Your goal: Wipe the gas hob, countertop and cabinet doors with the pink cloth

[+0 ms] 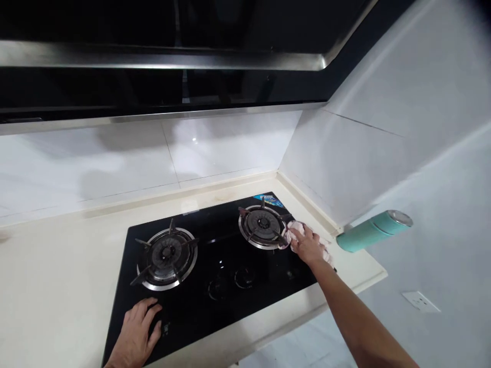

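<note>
My right hand grips a pale pink cloth and presses it on the black glass gas hob, at the right side of the right burner. Part of the cloth spreads under and past my fingers. Near the hob's front left corner, my left hand rests with its fingers spread on the glass, just in front of the left burner. It holds nothing. Two dark control knobs sit between the burners, toward the front.
A teal cylindrical bottle stands at the counter's right end by the wall. The cream counter surrounds the hob. Low overhead hangs a black range hood with a metal edge. A wall socket is at lower right.
</note>
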`<state>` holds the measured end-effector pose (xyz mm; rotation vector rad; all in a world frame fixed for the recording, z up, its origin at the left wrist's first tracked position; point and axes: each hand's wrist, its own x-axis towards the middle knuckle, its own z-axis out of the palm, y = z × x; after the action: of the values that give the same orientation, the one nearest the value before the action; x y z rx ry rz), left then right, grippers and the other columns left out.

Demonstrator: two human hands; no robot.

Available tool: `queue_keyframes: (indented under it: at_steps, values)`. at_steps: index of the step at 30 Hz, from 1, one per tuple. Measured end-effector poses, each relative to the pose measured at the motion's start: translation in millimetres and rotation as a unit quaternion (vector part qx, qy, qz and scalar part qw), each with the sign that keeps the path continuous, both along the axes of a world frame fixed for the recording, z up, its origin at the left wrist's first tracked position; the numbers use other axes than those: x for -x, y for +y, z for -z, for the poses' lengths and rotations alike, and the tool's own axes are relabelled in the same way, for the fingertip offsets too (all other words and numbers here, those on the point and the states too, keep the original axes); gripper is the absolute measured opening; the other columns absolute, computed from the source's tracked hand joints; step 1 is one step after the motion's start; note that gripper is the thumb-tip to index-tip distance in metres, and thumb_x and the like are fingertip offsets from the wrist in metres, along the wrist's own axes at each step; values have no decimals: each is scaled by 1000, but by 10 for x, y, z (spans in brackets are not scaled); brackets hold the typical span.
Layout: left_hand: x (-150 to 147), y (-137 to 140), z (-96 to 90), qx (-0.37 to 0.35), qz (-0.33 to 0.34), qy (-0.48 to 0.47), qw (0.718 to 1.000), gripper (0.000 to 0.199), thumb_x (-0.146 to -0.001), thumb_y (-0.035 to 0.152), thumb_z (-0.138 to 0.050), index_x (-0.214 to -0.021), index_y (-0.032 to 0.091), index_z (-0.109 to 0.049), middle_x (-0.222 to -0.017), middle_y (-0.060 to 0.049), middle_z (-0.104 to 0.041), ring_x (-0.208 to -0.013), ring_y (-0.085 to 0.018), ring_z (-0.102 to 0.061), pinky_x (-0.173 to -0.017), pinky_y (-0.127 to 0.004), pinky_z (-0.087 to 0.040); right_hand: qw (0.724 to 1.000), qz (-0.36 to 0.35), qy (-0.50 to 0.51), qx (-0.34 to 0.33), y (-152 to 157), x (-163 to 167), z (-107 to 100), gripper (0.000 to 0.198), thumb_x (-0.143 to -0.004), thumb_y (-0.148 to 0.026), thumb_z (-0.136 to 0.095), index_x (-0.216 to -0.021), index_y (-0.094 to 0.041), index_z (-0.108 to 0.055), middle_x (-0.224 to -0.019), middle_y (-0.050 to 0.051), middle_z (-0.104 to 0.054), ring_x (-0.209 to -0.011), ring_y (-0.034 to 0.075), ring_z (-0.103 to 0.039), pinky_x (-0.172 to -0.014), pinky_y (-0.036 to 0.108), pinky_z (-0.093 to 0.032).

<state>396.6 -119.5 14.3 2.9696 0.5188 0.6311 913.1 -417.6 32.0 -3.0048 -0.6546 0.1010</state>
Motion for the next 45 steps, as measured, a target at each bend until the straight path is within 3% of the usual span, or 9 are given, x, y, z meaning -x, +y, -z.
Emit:
queue_keyframes:
  at_steps: [6, 10, 14, 25, 29, 32, 34, 38, 45]
  values:
    - [8, -11, 1, 8, -5, 15, 1000, 22, -90, 32, -55, -110, 26, -64, -115, -8, -66, -105, -25, -62, -83, -39, -50, 998, 61, -10, -8, -172, -58, 35, 49, -100, -49, -35, -147, -39, -46, -158, 9, -26, -131, 35, -36, -99, 60, -42]
    - [-7, -22, 1, 14, -2, 12, 1000, 22, -91, 31, -55, -110, 25, -63, -115, -9, -64, -105, -26, -60, -84, -40, -49, 990, 131, -40, -14, -302, 266, 49, 50, -99, -45, -36, -144, -33, -50, -154, 13, -30, -127, 38, -38, -97, 61, -42]
    - [-28, -43, -20, 24, 4, 10, 1000, 21, -91, 29, -54, -110, 24, -62, -115, -9, -63, -104, -26, -59, -83, -41, -48, 989, 136, -53, -13, -275, 754, 62, 47, -97, -41, -39, -141, -33, -54, -152, 13, -33, -126, 38, -38, -96, 62, -42]
    - [-57, -189, 7, 70, -19, -9, 997, 24, -92, 24, -52, -112, 20, -65, -122, -12, -64, -114, -30, -57, -92, -47, -47, 998, -47, -44, -5, 66, 2823, 19, 40, -91, -30, -53, -129, -36, -63, -149, 8, -36, -124, 34, -38, -92, 49, -47]
    - [303, -362, 58, 72, -51, -16, 996, 26, -92, 26, -55, -115, 22, -66, -129, -12, -62, -122, -31, -54, -96, -48, -47, 986, -159, -32, -30, -146, 3401, 129, 38, -90, -26, -53, -124, -36, -66, -148, 6, -37, -125, 33, -38, -94, 48, -45]
    - [827, -412, 55, 66, -82, -4, 994, 28, -93, 29, -55, -118, 24, -66, -134, -12, -59, -127, -31, -51, -101, -48, -44, 984, -165, -34, -61, -165, 3611, 158, 37, -90, -28, -53, -124, -33, -68, -140, 10, -42, -118, 33, -42, -90, 48, -45]
    - [1203, -377, 34, 61, -128, -2, 990, 28, -94, 30, -53, -119, 24, -66, -134, -14, -59, -126, -32, -51, -99, -50, -44, 984, -162, -32, -71, -31, 3787, 145, 37, -90, -31, -54, -125, -32, -68, -132, 11, -47, -111, 32, -43, -88, 47, -45]
    - [1738, -271, 39, 59, -235, -22, 970, 29, -97, 35, -49, -117, 24, -68, -129, -14, -62, -120, -33, -53, -94, -50, -45, 963, -249, -6, -104, 433, 4475, 94, 41, -87, -31, -62, -127, -38, -66, -131, 9, -48, -110, 30, -43, -91, 45, -42]
    - [1815, -308, 135, 83, -267, -148, 949, 35, -98, 41, -44, -105, 19, -70, -112, -13, -69, -107, -29, -60, -90, -43, -47, 903, -408, 64, -121, 1258, 5732, 75, 38, -83, -43, -68, -121, -40, -64, -143, 6, -40, -121, 34, -36, -94, 56, -35]
